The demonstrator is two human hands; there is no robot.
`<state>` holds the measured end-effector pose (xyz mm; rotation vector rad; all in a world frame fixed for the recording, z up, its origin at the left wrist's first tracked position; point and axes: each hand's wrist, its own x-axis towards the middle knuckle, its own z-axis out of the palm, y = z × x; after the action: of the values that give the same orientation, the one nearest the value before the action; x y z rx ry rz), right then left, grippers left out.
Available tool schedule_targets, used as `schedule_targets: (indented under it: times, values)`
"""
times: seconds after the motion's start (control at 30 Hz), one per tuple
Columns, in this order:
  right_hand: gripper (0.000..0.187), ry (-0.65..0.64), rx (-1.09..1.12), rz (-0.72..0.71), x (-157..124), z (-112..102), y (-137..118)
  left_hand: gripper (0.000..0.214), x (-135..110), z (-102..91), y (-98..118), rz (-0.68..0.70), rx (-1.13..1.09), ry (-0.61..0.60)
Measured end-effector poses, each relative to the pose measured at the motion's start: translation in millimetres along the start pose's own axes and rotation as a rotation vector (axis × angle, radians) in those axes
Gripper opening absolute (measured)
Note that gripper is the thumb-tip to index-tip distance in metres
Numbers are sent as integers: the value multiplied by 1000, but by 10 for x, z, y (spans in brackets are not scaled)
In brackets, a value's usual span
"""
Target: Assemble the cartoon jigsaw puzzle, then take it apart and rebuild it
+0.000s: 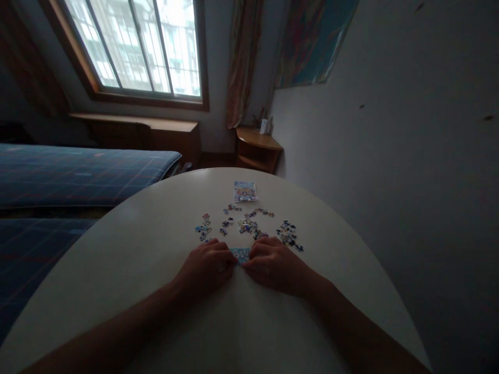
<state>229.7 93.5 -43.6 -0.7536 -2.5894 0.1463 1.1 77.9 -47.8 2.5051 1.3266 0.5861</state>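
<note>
A small joined strip of light-blue jigsaw puzzle (240, 254) lies on the white round table (175, 311), between my two hands. My left hand (208, 264) has its fingers curled at the strip's left end. From the right, my right hand (275, 264) closes over the other end, thumb low and fingers bent on top. Both hands partly cover the strip. Loose puzzle pieces lie just beyond: a pile (248, 225) in the middle, a darker group (287, 234) to the right and a scattered group (203, 228) to the left.
A colourful picture card or packet (245, 191) lies past the pieces. Beds with blue plaid mattresses (86, 176) stand left of the table, a white wall (390, 171) to the right. A wooden corner shelf (258, 139) and a window (136, 47) are at the back.
</note>
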Motion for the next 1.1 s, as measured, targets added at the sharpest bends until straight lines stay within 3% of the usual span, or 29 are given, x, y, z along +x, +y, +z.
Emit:
schedule_targets:
  times: [0.3, 0.47, 0.67, 0.83, 0.97, 1.1]
  values:
    - [16, -57, -11, 4, -3, -36, -25, 14, -2, 66, -151, 39, -23, 163]
    - [17, -81, 16, 11, -6, -19, -17, 15, 111, -12, -270, -112, 40, 259]
    - [22, -67, 65, 64, -4, -54, 13, 26, 542, -214, -375, -371, 184, 120]
    - [30, 49, -23, 282, -58, -96, 246, 40, 929, -191, -546, -452, 251, 88]
    - [40, 43, -44, 326, -126, -77, 401, 36, 1046, -128, -640, -469, 267, 53]
    - [34, -15, -81, 372, -159, -54, 444, 31, 1077, -134, -702, -489, 256, 30]
